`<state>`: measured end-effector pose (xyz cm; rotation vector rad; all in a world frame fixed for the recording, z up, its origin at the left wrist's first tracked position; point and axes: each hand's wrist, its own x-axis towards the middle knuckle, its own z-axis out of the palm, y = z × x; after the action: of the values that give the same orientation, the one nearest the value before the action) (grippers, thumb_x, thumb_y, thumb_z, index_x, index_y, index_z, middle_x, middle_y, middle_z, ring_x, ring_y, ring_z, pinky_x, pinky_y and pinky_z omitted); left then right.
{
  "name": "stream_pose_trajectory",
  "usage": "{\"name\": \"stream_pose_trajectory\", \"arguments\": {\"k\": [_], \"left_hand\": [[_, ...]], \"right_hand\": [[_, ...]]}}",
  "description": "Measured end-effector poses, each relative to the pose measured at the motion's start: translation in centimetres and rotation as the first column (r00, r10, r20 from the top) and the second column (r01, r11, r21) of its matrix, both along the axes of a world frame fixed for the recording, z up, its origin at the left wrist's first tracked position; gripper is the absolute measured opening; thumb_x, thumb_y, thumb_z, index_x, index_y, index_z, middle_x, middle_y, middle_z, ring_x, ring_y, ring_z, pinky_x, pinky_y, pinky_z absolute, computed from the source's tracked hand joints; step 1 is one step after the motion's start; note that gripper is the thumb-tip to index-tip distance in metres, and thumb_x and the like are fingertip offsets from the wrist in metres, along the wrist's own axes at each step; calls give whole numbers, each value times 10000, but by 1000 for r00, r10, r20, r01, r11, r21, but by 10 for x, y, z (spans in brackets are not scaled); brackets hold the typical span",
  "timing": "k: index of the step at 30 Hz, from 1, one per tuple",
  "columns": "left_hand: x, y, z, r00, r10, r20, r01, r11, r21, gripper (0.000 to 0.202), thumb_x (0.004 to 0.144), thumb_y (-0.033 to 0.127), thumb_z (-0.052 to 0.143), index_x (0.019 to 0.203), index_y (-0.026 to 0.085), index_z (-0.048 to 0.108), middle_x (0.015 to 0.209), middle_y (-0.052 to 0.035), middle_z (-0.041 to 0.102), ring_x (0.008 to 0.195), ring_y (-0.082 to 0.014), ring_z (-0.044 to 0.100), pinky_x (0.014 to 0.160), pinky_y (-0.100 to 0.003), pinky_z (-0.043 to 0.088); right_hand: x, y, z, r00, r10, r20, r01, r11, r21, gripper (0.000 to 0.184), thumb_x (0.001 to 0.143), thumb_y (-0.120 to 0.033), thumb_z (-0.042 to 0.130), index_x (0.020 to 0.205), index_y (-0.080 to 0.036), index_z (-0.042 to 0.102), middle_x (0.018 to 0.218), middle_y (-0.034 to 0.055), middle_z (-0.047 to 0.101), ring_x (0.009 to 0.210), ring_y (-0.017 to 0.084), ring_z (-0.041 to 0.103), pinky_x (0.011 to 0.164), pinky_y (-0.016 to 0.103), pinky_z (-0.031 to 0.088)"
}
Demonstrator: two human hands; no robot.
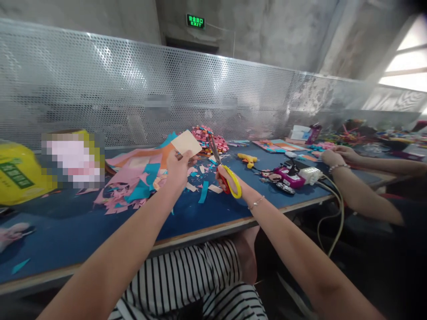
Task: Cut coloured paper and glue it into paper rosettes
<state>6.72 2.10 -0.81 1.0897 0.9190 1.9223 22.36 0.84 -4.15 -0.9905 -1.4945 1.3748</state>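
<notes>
My left hand (179, 168) is closed on a pale peach square of paper (186, 142), held up above the blue table (66, 235). My right hand (227, 178) grips yellow-and-red-handled scissors (223, 169), whose blades point up and away beside the paper's right edge. Under both hands lie pink, blue and peach paper scraps (133, 186). Behind the scissors sits a pile of small pink and red paper pieces (210, 138).
A perforated metal screen (116, 89) backs the table. A yellow bag (20, 173) stands at the left. A yellow glue gun (247, 159), a magenta device (289, 176) and a white adapter with cable (310, 175) lie right. Another person's arms (360, 186) rest on the table's right end.
</notes>
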Motion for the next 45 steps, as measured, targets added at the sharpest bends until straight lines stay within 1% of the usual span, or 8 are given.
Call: {"name": "stream_pose_trajectory", "arguments": {"k": [6,10,14,20,25,33,38,45], "left_hand": [[4,-8,7,999,-38,37,36,998,53,240,585,230,699,762,156,555,658,25,618,507,-60,571,558,-192,500],[5,-10,9,998,-50,44,44,993,112,233,592,249,707,750,168,556,646,34,616,511,-57,572,551,-180,487],[5,-12,10,999,-43,4,42,993,111,237,596,254,705,761,163,562,642,33,619,486,-54,558,534,-182,478],[4,-12,8,996,-18,-87,28,993,116,259,605,284,706,774,151,562,650,8,638,518,-86,595,516,-188,478],[5,-10,5,992,-21,-121,36,992,120,241,615,291,706,728,150,547,684,6,642,492,-59,563,495,-169,468],[8,-11,4,991,-55,-119,67,992,103,235,627,271,702,786,161,569,715,7,650,524,-72,582,518,-187,472],[9,-12,5,992,-73,-103,83,992,97,242,618,269,706,771,158,555,711,2,658,522,-75,592,526,-191,487],[9,-12,5,992,-80,-102,90,992,94,238,619,264,704,766,158,549,726,-6,668,521,-75,597,517,-185,494]], "right_hand": [[0,-2,-4,991,14,136,-35,988,153,408,773,-593,447,671,-204,378,528,-68,317,416,65,278,419,231,240],[0,-5,-6,972,-22,235,-44,961,272,432,753,-623,438,681,-199,393,564,-56,347,481,81,344,468,238,331],[-1,-8,-6,941,-80,330,-47,931,361,428,733,-615,466,696,-192,411,639,-25,417,589,110,410,531,256,386],[-2,-11,-4,932,-91,352,-54,923,380,425,760,-611,420,696,-193,389,646,-23,410,595,109,386,551,259,367],[-2,-10,-6,935,-99,340,-39,925,378,412,757,-596,448,693,-193,396,629,-30,416,586,103,377,540,244,331],[-2,-13,-3,939,-105,328,-27,926,376,431,746,-619,449,715,-191,408,649,-29,421,600,111,390,555,252,330],[-3,-13,-3,945,-118,305,-6,926,378,461,719,-649,446,686,-191,411,641,-32,418,605,107,378,570,250,322],[-4,-14,-2,952,-119,280,11,933,359,429,729,-614,468,682,-189,434,616,-45,428,589,93,380,558,229,316]]}}
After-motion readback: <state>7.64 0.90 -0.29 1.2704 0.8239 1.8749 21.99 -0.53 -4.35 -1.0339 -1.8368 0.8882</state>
